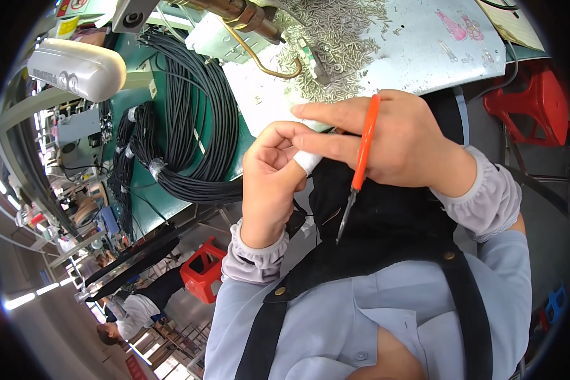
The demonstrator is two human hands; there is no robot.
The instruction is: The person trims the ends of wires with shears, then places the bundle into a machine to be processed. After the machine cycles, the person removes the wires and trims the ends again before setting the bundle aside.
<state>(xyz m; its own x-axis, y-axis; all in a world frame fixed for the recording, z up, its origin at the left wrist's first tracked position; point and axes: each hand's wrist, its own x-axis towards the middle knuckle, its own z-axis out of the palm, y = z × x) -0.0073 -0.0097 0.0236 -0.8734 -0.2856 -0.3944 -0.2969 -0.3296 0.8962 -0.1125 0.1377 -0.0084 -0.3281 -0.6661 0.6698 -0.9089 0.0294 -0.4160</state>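
A small white wrap of tape is pinched between the fingers of the left hand and right hand, close above the lap, while orange-handled scissors, looped on the right hand, are best kept pointing down and away.
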